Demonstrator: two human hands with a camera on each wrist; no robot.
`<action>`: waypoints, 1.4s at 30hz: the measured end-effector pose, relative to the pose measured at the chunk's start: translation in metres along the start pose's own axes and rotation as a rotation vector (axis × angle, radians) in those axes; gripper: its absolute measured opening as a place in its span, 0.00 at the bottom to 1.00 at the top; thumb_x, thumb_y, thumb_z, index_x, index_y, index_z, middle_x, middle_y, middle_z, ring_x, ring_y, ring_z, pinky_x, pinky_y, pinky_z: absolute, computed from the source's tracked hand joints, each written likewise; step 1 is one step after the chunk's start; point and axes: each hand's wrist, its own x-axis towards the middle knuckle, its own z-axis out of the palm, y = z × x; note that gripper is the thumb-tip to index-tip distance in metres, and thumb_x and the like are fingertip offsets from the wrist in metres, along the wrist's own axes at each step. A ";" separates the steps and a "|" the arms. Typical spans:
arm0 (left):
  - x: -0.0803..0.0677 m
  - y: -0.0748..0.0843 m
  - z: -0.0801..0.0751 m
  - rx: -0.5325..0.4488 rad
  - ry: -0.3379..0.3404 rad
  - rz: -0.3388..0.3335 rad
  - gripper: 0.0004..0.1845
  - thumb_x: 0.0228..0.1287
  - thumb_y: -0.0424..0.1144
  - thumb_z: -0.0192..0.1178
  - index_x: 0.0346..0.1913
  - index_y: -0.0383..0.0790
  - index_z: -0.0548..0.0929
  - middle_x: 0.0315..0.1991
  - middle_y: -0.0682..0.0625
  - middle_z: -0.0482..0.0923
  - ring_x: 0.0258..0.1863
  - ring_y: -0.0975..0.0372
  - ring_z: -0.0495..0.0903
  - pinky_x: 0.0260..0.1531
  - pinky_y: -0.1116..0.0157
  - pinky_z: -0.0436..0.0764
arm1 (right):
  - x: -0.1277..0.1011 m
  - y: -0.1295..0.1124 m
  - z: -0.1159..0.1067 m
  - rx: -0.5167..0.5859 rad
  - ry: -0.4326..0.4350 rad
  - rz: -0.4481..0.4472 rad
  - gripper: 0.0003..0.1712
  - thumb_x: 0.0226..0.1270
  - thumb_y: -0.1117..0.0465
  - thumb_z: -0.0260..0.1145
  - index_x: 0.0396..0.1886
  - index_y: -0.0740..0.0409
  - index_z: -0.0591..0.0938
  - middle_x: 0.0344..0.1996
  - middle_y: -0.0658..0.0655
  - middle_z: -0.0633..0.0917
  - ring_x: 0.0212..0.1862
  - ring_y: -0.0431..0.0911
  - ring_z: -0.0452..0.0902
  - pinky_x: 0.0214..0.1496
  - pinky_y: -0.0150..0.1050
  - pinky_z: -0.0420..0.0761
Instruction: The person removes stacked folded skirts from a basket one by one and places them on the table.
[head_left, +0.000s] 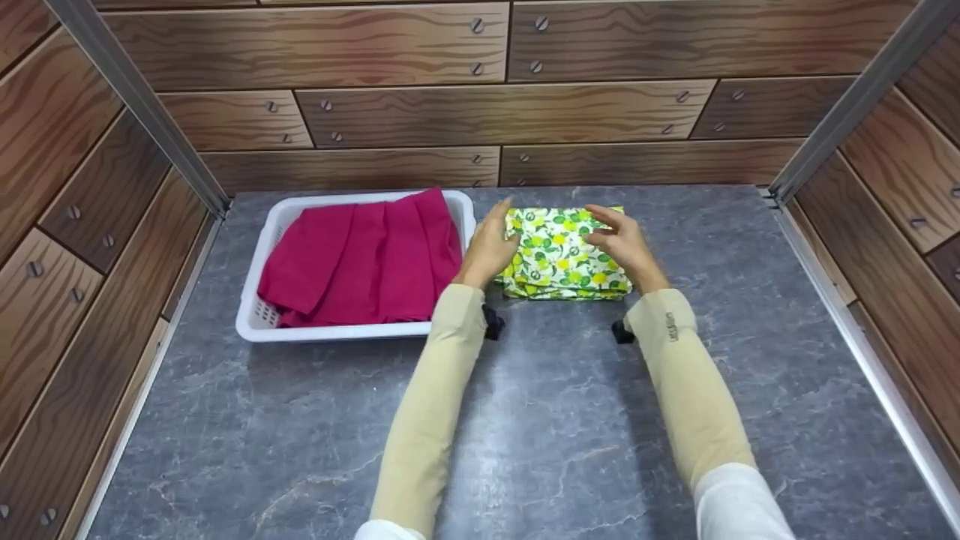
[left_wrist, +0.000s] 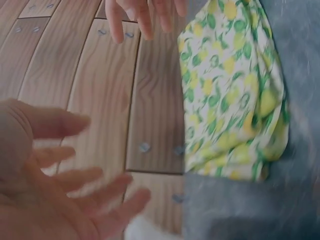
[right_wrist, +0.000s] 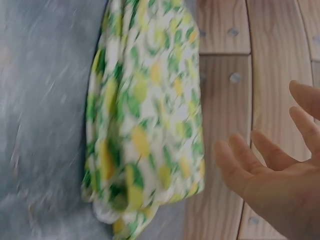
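Though unfolded, red cloth [head_left: 360, 259] in basket [head_left: 259, 319]

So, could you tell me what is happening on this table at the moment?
A person's left hand and right hand hover with straight fingers on either side of a folded white cloth printed with yellow and green fruit, which lies on the grey marble-patterned table. Neither hand grips it. Beside it, a white plastic basket holds a magenta cloth.
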 end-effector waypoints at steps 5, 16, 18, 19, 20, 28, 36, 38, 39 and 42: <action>-0.009 -0.001 -0.030 0.048 0.027 0.136 0.34 0.72 0.30 0.58 0.78 0.36 0.61 0.77 0.39 0.58 0.75 0.49 0.59 0.74 0.58 0.55 | 0.003 -0.016 0.013 0.044 -0.034 -0.026 0.34 0.75 0.70 0.60 0.78 0.61 0.65 0.76 0.65 0.63 0.71 0.62 0.64 0.70 0.59 0.66; -0.022 -0.026 -0.082 0.148 0.105 0.082 0.33 0.71 0.32 0.58 0.77 0.39 0.64 0.75 0.43 0.64 0.72 0.48 0.64 0.71 0.53 0.64 | 0.010 -0.060 0.061 0.194 -0.115 -0.026 0.34 0.74 0.70 0.61 0.77 0.62 0.65 0.75 0.64 0.65 0.71 0.57 0.66 0.67 0.51 0.73; -0.024 -0.032 -0.089 0.153 0.111 0.067 0.33 0.71 0.32 0.58 0.77 0.38 0.64 0.75 0.42 0.63 0.73 0.48 0.63 0.70 0.52 0.64 | 0.011 -0.066 0.073 0.201 -0.135 -0.022 0.35 0.73 0.71 0.62 0.77 0.62 0.65 0.74 0.64 0.65 0.71 0.58 0.66 0.66 0.50 0.74; -0.025 -0.035 -0.092 0.153 0.114 0.057 0.33 0.72 0.33 0.58 0.78 0.39 0.64 0.76 0.42 0.63 0.73 0.48 0.63 0.70 0.52 0.64 | 0.012 -0.070 0.078 0.198 -0.147 -0.024 0.35 0.73 0.71 0.62 0.77 0.63 0.65 0.74 0.65 0.65 0.71 0.58 0.66 0.65 0.49 0.75; -0.026 -0.037 -0.095 0.151 0.120 0.047 0.33 0.72 0.33 0.58 0.78 0.39 0.64 0.76 0.43 0.63 0.73 0.49 0.63 0.70 0.51 0.64 | 0.012 -0.073 0.084 0.199 -0.162 -0.025 0.35 0.72 0.71 0.62 0.77 0.63 0.65 0.74 0.65 0.65 0.71 0.58 0.67 0.65 0.49 0.75; -0.035 -0.054 -0.114 0.164 0.129 -0.018 0.33 0.73 0.36 0.58 0.78 0.40 0.63 0.76 0.43 0.63 0.73 0.48 0.63 0.69 0.48 0.65 | 0.014 -0.091 0.115 0.162 -0.240 -0.026 0.37 0.71 0.69 0.64 0.77 0.61 0.65 0.75 0.65 0.63 0.70 0.60 0.67 0.64 0.50 0.75; -0.044 -0.076 -0.139 0.210 0.179 -0.045 0.32 0.71 0.35 0.58 0.76 0.34 0.64 0.74 0.38 0.65 0.71 0.43 0.64 0.70 0.47 0.63 | 0.017 -0.100 0.140 0.187 -0.294 0.023 0.38 0.70 0.69 0.65 0.78 0.60 0.64 0.76 0.67 0.60 0.67 0.59 0.70 0.66 0.56 0.73; -0.048 -0.082 -0.145 0.218 0.181 -0.065 0.33 0.72 0.35 0.58 0.77 0.34 0.63 0.74 0.38 0.64 0.71 0.43 0.64 0.69 0.46 0.64 | 0.017 -0.099 0.147 0.181 -0.304 0.056 0.39 0.69 0.68 0.66 0.78 0.60 0.64 0.76 0.67 0.60 0.66 0.58 0.72 0.64 0.56 0.75; -0.049 -0.085 -0.148 0.219 0.182 -0.074 0.33 0.72 0.35 0.58 0.77 0.34 0.63 0.74 0.38 0.64 0.72 0.43 0.64 0.69 0.46 0.64 | 0.018 -0.099 0.150 0.183 -0.311 0.072 0.40 0.69 0.68 0.66 0.78 0.60 0.63 0.76 0.67 0.60 0.65 0.58 0.72 0.64 0.57 0.75; -0.054 -0.095 -0.155 0.230 0.183 -0.100 0.33 0.71 0.35 0.57 0.77 0.34 0.63 0.75 0.37 0.63 0.72 0.42 0.63 0.69 0.45 0.64 | 0.017 -0.099 0.158 0.180 -0.336 0.117 0.41 0.69 0.67 0.67 0.79 0.60 0.62 0.76 0.68 0.59 0.65 0.58 0.71 0.64 0.58 0.74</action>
